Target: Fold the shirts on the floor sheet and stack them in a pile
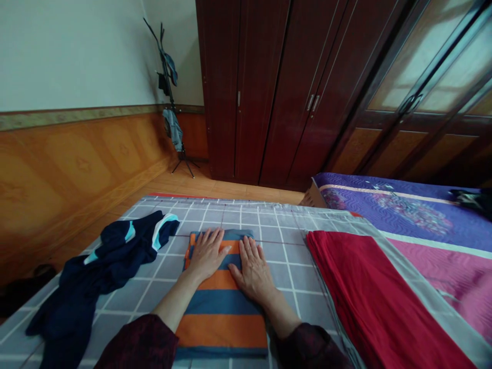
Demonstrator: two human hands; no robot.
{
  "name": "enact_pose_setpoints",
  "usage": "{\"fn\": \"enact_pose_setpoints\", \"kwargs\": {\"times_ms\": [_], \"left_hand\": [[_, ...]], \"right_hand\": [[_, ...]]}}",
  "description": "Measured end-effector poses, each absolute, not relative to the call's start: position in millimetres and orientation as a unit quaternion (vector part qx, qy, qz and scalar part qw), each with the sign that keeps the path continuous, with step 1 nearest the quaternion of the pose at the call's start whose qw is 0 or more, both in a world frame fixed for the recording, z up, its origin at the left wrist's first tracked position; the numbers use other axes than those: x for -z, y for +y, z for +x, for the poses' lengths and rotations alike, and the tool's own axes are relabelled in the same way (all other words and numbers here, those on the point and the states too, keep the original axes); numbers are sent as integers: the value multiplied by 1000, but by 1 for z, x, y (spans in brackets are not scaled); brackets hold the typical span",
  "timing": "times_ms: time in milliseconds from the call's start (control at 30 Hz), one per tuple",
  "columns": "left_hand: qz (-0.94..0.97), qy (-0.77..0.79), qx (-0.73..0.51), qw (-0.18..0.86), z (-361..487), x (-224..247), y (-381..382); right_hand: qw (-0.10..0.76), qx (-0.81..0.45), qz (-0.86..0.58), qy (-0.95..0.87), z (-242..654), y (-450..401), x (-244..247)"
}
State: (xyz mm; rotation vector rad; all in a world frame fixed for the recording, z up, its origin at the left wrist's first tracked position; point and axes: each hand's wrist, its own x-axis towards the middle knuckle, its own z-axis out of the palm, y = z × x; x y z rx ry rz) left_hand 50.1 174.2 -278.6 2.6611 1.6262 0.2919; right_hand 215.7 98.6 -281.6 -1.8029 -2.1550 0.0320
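Note:
An orange and blue-grey striped cloth [223, 330], folded into a rectangle, lies flat on the grey checked bed cover [284, 251]. My left hand [208, 256] rests palm down on its upper left part, fingers stretched out. On the upper right edge of the same cloth lies my right hand [252, 270], also flat, with the thumb pointing inward. Neither hand grips anything. A crumpled dark navy garment [111, 256] with white and light blue trim is to the left. Folded red cloth [369, 287] lies to the right.
Beyond the bed stand a dark red wardrobe [265, 102] and a coat rack [167, 77] with hanging items. A purple and pink bed cover [415, 205] is at the right, with a dark item [474, 200] on it. A wood-panelled wall [77, 164] runs along the left.

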Motion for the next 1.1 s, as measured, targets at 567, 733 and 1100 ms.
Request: {"fn": "enact_pose_setpoints", "kwargs": {"times_ms": [567,733,1100], "left_hand": [[938,323,-94,86,83,256,97],[922,381,-38,50,30,270,85],[893,446,-51,24,-5,240,107]], "right_hand": [[130,-34,-607,-783,224,99,285],[172,-33,-612,-771,221,97,281],[188,-36,-607,-771,221,94,274]]}}
